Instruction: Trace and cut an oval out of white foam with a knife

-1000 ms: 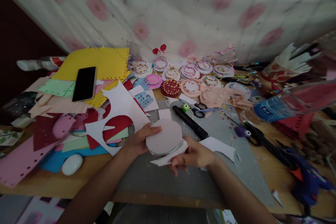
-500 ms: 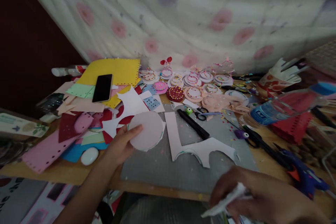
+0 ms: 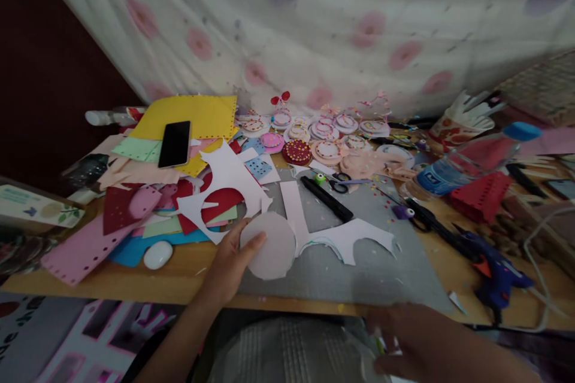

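The left hand [image 3: 236, 254] is gripping the paper disc [image 3: 275, 251], which is extending rightward from the grip. Farther right, a paper scrap [image 3: 351, 238] is resting on the grey mat [image 3: 404, 269]. At lower right, the right hand [image 3: 404, 338] is appearing blurred; its grip cannot be determined.

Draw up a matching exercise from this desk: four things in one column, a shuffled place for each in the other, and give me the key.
Things
1. plain pale disc
2. black phone
3. blue glue gun
4. dark red disc

Places
A. to the right of the grey mat
B. partly over a yellow sheet
C. next to a bright pink disc
D. held in the left hand

Right pairs: 1-D, 2-B, 3-A, 4-C
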{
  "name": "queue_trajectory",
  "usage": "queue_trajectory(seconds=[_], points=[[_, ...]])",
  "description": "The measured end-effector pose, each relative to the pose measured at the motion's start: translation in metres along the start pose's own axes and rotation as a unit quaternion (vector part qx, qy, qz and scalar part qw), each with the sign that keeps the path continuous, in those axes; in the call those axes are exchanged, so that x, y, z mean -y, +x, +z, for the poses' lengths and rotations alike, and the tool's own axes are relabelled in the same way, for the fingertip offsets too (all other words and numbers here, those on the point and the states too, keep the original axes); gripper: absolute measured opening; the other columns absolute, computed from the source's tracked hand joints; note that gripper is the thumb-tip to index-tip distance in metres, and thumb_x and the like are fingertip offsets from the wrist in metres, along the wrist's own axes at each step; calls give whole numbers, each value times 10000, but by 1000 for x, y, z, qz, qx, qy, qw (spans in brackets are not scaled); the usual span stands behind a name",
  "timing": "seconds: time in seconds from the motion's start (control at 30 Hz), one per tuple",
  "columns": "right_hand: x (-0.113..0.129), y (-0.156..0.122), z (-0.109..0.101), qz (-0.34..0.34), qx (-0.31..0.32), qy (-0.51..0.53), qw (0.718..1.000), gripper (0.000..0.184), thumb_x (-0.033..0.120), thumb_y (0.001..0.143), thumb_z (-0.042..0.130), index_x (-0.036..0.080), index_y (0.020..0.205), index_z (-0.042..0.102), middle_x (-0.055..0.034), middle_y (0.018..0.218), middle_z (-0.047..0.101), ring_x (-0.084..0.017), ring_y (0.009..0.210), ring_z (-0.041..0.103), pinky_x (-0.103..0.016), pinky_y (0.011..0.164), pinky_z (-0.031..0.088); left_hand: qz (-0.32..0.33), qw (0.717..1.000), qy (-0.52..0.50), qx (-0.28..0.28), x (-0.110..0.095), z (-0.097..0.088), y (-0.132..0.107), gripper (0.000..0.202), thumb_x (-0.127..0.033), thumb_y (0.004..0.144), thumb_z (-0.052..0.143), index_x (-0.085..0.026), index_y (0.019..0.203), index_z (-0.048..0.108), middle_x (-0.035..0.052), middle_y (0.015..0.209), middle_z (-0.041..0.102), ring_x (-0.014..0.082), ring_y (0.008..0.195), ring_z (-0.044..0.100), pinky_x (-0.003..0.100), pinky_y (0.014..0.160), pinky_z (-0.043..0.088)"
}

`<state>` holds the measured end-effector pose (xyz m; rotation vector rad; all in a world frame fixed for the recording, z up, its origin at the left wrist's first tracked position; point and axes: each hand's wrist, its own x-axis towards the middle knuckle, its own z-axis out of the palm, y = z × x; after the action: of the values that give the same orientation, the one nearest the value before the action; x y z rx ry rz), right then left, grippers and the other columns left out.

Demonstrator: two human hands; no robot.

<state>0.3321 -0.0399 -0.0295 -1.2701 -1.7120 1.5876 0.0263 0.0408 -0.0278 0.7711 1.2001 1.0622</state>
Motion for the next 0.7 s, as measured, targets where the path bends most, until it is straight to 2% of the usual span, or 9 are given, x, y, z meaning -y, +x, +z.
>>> queue_trajectory(seconds=[0.13, 0.23, 0.33, 0.5, 0.6, 0.7], points=[[48, 51, 26, -17, -18, 80, 997, 480, 683, 842, 508, 220, 756, 600, 4, 604, 469, -147, 579, 455, -237, 493, 370, 54, 993, 99, 25, 5, -2, -12, 296, -463, 759, 743, -190, 860, 689, 8, 763, 641, 147, 693, 551, 198, 590, 426], [62, 80, 45, -30, -12, 135, 990, 519, 681, 860, 492, 202, 664, 520, 21, 584, 415, -115, 533, 385, -225, 462, 322, 47, 991, 113, 49, 7, 3, -22, 305, -482, 762, 734, -192, 836, 675, 5, 740, 618, 142, 662, 531, 199, 572, 413], [63, 94, 61, -32, -12, 220, 975, 551, 675, 876, 479, 198, 605, 433, 42, 551, 348, -79, 469, 286, -215, 411, 241, 24, 996, 71, 42, 9, 10, -29, 359, -528, 723, 750, -190, 800, 659, -1, 686, 586, 131, 612, 496, 197, 529, 384], [56, 98, 84, 41, -36, 412, 910, 538, 713, 768, 591, 224, 639, 406, 77, 482, 319, -60, 367, 218, -203, 325, 165, 18, 999, 37, 29, 20, 18, -32, 417, -576, 706, 744, -181, 821, 678, 19, 691, 600, 146, 627, 513, 212, 537, 406], [51, 100, 96, 52, -48, 461, 885, 559, 712, 757, 589, 238, 585, 348, 88, 438, 249, -54, 333, 151, -213, 307, 114, 10, 1000, 15, 18, 29, 23, -33, 456, -610, 703, 733, -176, 830, 678, 22, 698, 606, 140, 614, 514, 208, 524, 411], [46, 104, 104, 59, -56, 474, 877, 601, 738, 764, 543, 250, 536, 278, 82, 425, 204, -64, 335, 134, -236, 315, 113, 2, 1000, -11, 7, 33, 28, -33, 499, -648, 687, 725, -173, 832, 676, 12, 656, 594, 125, 560, 493, 201, 481, 390]])
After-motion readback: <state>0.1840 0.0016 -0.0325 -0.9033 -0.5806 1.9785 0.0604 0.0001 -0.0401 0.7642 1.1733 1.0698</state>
